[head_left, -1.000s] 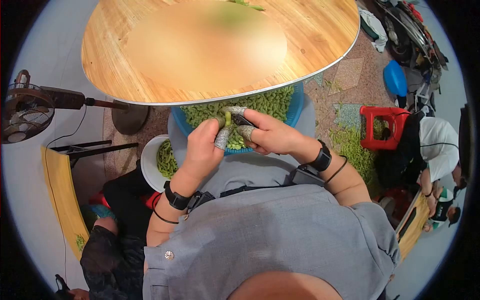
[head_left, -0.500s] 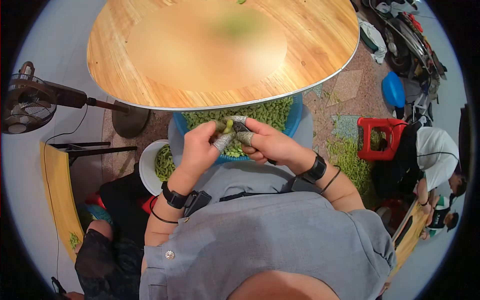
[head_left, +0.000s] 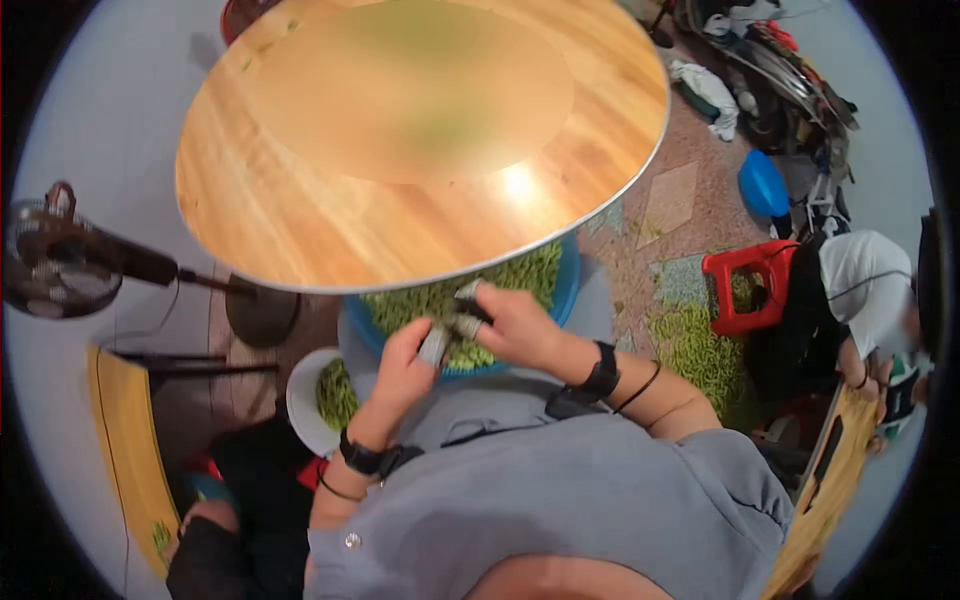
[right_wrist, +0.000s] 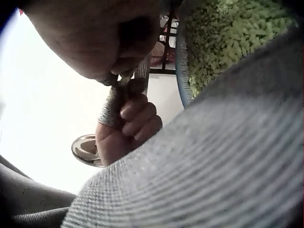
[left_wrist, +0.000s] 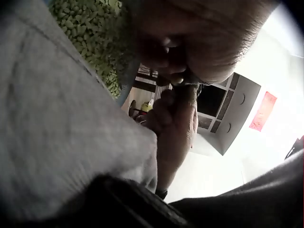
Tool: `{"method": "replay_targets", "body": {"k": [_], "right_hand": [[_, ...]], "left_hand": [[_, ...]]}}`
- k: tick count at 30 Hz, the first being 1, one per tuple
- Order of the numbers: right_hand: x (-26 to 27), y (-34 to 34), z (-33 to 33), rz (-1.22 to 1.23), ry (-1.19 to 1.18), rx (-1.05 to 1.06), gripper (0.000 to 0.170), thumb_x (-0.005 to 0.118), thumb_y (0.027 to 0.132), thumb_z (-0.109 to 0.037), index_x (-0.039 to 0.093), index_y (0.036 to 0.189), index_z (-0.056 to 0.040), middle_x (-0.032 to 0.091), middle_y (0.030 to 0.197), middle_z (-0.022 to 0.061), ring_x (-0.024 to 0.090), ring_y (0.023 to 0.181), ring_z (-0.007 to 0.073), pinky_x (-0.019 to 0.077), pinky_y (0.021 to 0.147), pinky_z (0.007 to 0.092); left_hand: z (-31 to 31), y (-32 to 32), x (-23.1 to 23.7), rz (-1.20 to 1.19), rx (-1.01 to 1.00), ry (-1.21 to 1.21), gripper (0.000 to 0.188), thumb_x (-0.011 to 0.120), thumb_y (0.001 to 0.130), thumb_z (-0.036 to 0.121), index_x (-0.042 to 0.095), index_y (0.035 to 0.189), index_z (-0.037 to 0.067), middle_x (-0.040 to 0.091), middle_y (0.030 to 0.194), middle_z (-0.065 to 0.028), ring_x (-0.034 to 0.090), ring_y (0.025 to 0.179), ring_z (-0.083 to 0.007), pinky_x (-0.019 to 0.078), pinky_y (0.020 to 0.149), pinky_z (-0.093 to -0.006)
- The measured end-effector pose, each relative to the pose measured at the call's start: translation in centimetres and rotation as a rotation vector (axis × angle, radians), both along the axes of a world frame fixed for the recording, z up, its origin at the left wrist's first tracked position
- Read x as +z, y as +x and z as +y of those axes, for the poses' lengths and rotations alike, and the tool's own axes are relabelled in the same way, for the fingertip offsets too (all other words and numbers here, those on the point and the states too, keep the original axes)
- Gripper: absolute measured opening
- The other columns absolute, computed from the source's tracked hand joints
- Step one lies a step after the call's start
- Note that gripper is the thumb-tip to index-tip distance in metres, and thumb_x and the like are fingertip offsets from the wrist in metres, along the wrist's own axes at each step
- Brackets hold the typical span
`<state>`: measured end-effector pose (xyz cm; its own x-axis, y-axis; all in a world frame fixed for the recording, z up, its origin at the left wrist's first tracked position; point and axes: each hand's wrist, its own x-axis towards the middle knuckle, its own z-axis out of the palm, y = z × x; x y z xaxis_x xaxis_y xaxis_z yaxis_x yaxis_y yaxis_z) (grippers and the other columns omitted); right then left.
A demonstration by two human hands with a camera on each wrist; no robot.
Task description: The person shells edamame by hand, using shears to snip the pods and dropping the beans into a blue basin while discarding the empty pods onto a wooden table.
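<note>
Over a blue basin (head_left: 571,285) of shelled green beans (head_left: 535,280), my two hands meet fingertip to fingertip. My left hand (head_left: 403,370) has silvery wrap on its thumb and pinches a green bean pod (right_wrist: 125,78); a bit of the pod shows between the fingertips in the right wrist view. My right hand (head_left: 522,326), also with wrapped fingertips, curls round a small dark tool (head_left: 480,311) right beside the left fingertips. Its kind I cannot tell, since the fingers hide most of it. The head view is blurred at the fingertips.
A wooden table (head_left: 380,245) overhangs the basin's far side. On the left stand a white bucket (head_left: 303,405) of pods and a fan (head_left: 75,255). To the right, pods (head_left: 695,345) lie on the floor by a red stool (head_left: 714,265). Other people sit at both sides.
The head view has shifted, so table, basin and hands appear lower. Both hands stay together over the basin; the pod, plain between the fingertips earlier, is now blurred in the head view.
</note>
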<state>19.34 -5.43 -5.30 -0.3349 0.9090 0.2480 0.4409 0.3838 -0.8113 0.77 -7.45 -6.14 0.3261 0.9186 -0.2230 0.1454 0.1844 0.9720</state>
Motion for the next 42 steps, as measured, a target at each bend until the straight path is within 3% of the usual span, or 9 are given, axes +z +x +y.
{"method": "replay_targets", "body": {"k": [12,14,21,24,26,30,32,38,42], "right_hand": [[-1.9,1.3,0.8,0.37,-0.876,0.184,0.023,0.057,0.089,-0.028,0.056,0.086,-0.0052,0.051,0.062,0.0003,0.044,0.05,0.0058,0.034,0.044,0.0214],[-4.1,0.9,0.7,0.253,-0.361,0.123,0.023,0.055,0.09,-0.028,0.056,0.084,-0.0054,0.048,0.058,0.0005,0.043,0.049,0.0063,0.033,0.043,0.0224],[-0.2,0.1,0.8,0.548,-1.007,0.214,0.018,0.057,0.09,-0.027,0.056,0.085,-0.0096,0.039,0.057,-0.0064,0.032,0.044,0.0034,0.0233,0.039,0.0208],[-0.3,-0.1,0.6,0.67,-0.972,0.28,0.015,0.059,0.089,-0.024,0.055,0.089,-0.0085,0.04,0.057,-0.0064,0.031,0.045,0.003,0.0227,0.04,0.0205],[-0.3,-0.4,0.2,0.686,-0.951,0.292,0.014,0.06,0.088,-0.021,0.055,0.088,-0.0084,0.039,0.057,-0.006,0.031,0.045,0.0031,0.0225,0.04,0.0204],[-1.4,-0.6,0.2,0.795,-1.038,0.291,0.014,0.058,0.089,-0.021,0.054,0.089,-0.0081,0.04,0.058,-0.0053,0.032,0.045,0.0033,0.0231,0.041,0.0201],[-1.2,-0.7,0.1,0.811,-1.102,0.257,0.014,0.057,0.09,-0.021,0.053,0.09,-0.0079,0.04,0.058,-0.0051,0.032,0.046,0.0034,0.0234,0.041,0.02],[-1.8,-2.2,-0.2,0.753,-1.015,0.171,0.013,0.056,0.088,-0.018,0.054,0.094,-0.0063,0.044,0.061,-0.0035,0.037,0.049,0.0046,0.0277,0.042,0.0211],[-1.4,-2.6,-0.8,0.467,-0.642,0.058,0.022,0.059,0.085,-0.017,0.055,0.101,-0.0032,0.055,0.069,0.0004,0.047,0.057,0.0077,0.0391,0.049,0.0249]], "left_hand": [[-0.6,-1.4,1.1,-0.804,-0.092,-0.532,0.014,0.042,0.091,0.006,0.054,0.097,0.004,0.051,0.066,0.0003,0.043,0.052,-0.0097,0.0338,0.047,-0.0231],[-0.3,-1.4,0.9,-0.265,-0.011,-0.271,0.011,0.047,0.089,0.009,0.055,0.091,0.003,0.052,0.065,-0.0007,0.047,0.053,-0.0128,0.0382,0.049,-0.0278],[0.0,-1.0,-0.3,0.444,-0.055,0.587,0.014,0.052,0.086,0.014,0.055,0.08,0.0,0.053,0.063,-0.0047,0.055,0.057,-0.0153,0.0443,0.054,-0.0301],[-0.1,-1.2,0.3,0.154,-0.036,0.201,0.017,0.05,0.088,0.015,0.052,0.079,0.0,0.052,0.059,-0.0039,0.054,0.054,-0.0168,0.0439,0.052,-0.0303],[-0.1,-1.9,-0.5,-0.987,-0.114,-0.678,0.017,0.048,0.091,0.014,0.053,0.082,0.001,0.053,0.059,-0.0036,0.053,0.054,-0.0158,0.0443,0.052,-0.0292],[-0.2,-1.9,-1.2,-1.013,-0.178,-0.64,0.011,0.052,0.09,0.016,0.055,0.088,0.005,0.054,0.063,-0.0025,0.049,0.055,-0.011,0.0367,0.051,-0.0207],[-0.2,-1.4,-1.0,-0.076,0.078,0.054,0.009,0.051,0.088,0.009,0.054,0.086,0.001,0.055,0.066,-0.0063,0.056,0.061,-0.018,0.0443,0.054,-0.0302],[0.2,-1.8,-1.9,0.464,0.091,0.562,0.015,0.058,0.079,0.009,0.054,0.09,-0.001,0.055,0.069,-0.0139,0.054,0.062,-0.0196,0.0444,0.057,-0.0314],[0.3,-1.4,-3.1,0.144,0.165,0.3,0.01,0.051,0.087,0.012,0.055,0.086,0.002,0.052,0.065,0.001,0.05,0.058,-0.0102,0.0393,0.05,-0.0248]]}}
